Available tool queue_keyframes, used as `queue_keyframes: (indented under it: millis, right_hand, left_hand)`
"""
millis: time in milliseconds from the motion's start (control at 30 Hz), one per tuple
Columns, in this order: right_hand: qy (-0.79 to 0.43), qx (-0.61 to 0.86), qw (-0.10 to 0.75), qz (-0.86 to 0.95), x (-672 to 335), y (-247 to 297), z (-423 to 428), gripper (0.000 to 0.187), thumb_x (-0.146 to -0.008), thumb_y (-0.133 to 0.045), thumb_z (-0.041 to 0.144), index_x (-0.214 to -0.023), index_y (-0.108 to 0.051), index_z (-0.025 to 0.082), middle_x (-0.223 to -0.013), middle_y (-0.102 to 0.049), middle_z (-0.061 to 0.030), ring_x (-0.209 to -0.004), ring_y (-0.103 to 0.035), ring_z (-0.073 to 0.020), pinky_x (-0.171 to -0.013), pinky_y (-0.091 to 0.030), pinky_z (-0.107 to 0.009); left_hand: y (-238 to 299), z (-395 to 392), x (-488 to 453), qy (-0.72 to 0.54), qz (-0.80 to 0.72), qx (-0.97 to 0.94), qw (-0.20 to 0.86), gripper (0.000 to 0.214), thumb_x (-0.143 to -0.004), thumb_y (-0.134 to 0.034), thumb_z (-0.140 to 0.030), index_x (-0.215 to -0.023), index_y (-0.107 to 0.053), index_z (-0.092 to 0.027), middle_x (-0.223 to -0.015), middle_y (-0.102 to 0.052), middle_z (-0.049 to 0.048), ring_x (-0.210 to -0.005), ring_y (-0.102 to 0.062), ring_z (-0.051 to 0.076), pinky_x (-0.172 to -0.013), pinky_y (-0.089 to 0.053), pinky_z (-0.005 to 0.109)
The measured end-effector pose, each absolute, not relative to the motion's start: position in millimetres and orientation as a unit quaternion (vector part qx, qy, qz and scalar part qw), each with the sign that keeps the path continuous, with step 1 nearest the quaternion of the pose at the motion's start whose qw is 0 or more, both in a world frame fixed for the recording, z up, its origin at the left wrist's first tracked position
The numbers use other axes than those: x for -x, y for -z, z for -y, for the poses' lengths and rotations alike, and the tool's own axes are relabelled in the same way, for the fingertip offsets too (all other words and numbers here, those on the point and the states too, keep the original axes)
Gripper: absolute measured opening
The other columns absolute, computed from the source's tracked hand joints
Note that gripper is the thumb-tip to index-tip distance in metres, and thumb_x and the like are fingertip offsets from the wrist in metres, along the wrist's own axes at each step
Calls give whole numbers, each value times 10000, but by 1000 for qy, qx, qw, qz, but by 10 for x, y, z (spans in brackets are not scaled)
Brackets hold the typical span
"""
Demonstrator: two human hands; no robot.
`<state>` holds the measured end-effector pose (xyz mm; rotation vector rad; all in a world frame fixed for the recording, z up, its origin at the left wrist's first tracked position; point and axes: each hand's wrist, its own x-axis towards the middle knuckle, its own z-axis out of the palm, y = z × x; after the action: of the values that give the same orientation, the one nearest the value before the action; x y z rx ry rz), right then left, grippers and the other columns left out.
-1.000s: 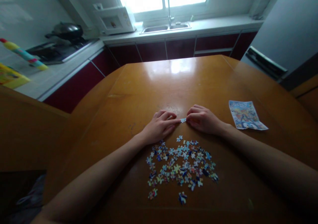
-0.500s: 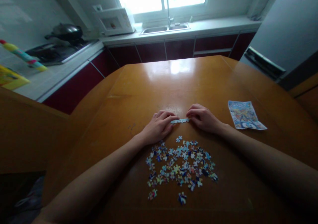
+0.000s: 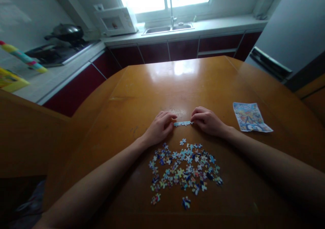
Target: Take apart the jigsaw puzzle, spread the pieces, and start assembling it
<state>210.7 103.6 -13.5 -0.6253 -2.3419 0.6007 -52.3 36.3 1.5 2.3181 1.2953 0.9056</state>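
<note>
A short strip of joined puzzle pieces (image 3: 183, 123) lies flat on the wooden table (image 3: 203, 83). My left hand (image 3: 159, 128) rests at the strip's left end, fingers curled and pinching it. My right hand (image 3: 207, 121) holds the strip's right end with curled fingers. Below both hands, nearer to me, a heap of several loose puzzle pieces (image 3: 184, 169) is spread over the table, mostly blue, white and yellow.
A printed puzzle picture sheet (image 3: 251, 117) lies on the table to the right. Behind the table runs a kitchen counter with a sink and tap (image 3: 170, 25), a microwave (image 3: 115, 20) and a stove with a wok (image 3: 66, 32). A fridge (image 3: 284, 36) stands at the right.
My left hand has slid a little to the left, uncovering more of the joined strip between the hands. The right hand and the loose pieces stayed put.
</note>
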Motion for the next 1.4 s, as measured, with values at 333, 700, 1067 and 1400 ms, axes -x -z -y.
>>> queue_keyframes:
  millis: [333, 700, 1067, 1400]
  right_hand:
    - [-226, 247, 320, 886, -2100, 130, -1018, 213, -844, -560, 65, -775, -711, 197, -856, -637, -57, -819, -584, -180, -745, -471, -325]
    - [-233, 246, 320, 885, -2094, 121, -1015, 212, -849, -546, 70, -791, -711, 191, -869, -648, -61, -814, -594, -178, -743, -480, -323]
    - [-246, 252, 319, 880, -2097, 128, -1018, 222, -840, -538, 65, -799, -710, 198, -878, -650, -58, -816, -595, -175, -740, -483, -323]
    - [-260, 250, 318, 877, -2099, 138, -1023, 208, -853, -546, 80, -808, -710, 199, -874, -645, -54, -810, -594, -168, -739, -478, -316]
  left_hand:
    - [-35, -354, 526, -325, -441, -820, 166, 150, -913, -575, -128, -1022, -655, -193, -1016, -666, 66, -990, -575, 208, -900, -487, 400]
    - [-33, -361, 534, -324, -429, -827, 167, 130, -914, -586, -146, -968, -690, -203, -1005, -673, 63, -987, -583, 204, -901, -494, 389]
    - [-31, -348, 534, -318, -423, -830, 176, 125, -926, -582, -174, -951, -697, -214, -1017, -674, 60, -1005, -580, 203, -919, -493, 404]
    - [-56, -351, 524, -320, -418, -832, 174, 116, -927, -585, -174, -933, -696, -206, -991, -675, 58, -983, -581, 196, -914, -490, 397]
